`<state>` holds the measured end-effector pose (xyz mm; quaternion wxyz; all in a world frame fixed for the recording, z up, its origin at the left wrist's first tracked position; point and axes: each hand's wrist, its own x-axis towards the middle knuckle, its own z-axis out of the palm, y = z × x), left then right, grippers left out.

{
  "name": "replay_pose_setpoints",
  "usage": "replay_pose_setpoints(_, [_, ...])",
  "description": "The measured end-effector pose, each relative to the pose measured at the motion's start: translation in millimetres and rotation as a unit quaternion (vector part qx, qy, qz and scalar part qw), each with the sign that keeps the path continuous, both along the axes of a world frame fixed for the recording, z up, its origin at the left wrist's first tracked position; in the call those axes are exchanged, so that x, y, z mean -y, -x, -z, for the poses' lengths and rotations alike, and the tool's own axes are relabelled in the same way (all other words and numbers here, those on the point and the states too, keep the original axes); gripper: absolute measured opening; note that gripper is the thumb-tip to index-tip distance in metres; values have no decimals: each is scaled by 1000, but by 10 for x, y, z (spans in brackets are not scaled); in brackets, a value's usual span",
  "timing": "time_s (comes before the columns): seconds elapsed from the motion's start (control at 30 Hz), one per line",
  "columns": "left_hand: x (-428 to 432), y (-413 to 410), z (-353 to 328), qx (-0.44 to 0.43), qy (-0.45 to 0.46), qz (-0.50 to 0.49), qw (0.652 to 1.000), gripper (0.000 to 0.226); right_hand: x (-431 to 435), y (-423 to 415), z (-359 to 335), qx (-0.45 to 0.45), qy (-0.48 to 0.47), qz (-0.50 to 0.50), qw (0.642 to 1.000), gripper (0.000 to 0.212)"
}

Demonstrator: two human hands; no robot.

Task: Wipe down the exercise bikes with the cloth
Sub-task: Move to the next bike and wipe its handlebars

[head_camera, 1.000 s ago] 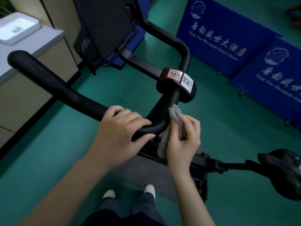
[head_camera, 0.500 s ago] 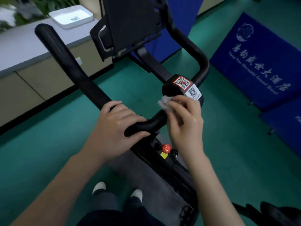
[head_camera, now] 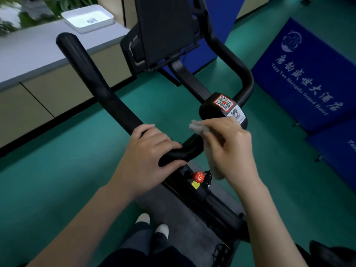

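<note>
A black exercise bike stands in front of me, its curved handlebar [head_camera: 100,87] running from the upper left down to the centre. My left hand [head_camera: 150,155] grips the handlebar's lower bend. My right hand [head_camera: 231,149] holds a grey cloth [head_camera: 196,127] against the bar just below the black centre block [head_camera: 213,112], which carries two QR stickers. Part of the cloth hangs under my palm. A red knob [head_camera: 198,176] sits on the frame below the hands.
The bike's dark screen [head_camera: 165,29] rises behind the handlebar. A grey counter [head_camera: 38,53] with a white tray [head_camera: 88,18] runs along the left. Blue mats with white lettering [head_camera: 308,78] lean at the right. Green floor surrounds a grey mat [head_camera: 173,214] under the bike.
My right hand has carried the cloth up the bar from beside the bend to just under the centre block. My left hand has kept its grip. The view has tilted upward.
</note>
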<state>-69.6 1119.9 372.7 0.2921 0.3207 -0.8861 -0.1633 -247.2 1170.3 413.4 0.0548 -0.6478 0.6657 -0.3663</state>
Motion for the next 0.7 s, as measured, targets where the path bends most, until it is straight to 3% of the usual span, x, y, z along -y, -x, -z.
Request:
replay_pose_setpoints(0.1, [8, -7, 18, -6, -4, 3, 1000, 32, 184, 111, -199, -50, -10, 18, 999, 15])
replay_pose_setpoints(0.23, [40, -22, 39, -16, 4, 12, 1000, 38, 555, 235, -274, -186, -216, -45, 958, 17])
replay_pose_setpoints(0.3, [51, -26, 51, -27, 2, 13, 1000, 41, 595, 223, -261, -222, -268, -93, 933, 18])
replay_pose_setpoints(0.57, [76, -37, 50, -43, -5, -10, 999, 47, 608, -16, -287, -151, -347, -202, 903, 13])
replay_pose_setpoints(0.7, [59, -36, 34, -30, -1, -22, 999, 49, 608, 11, -298, -123, -340, -229, 904, 12])
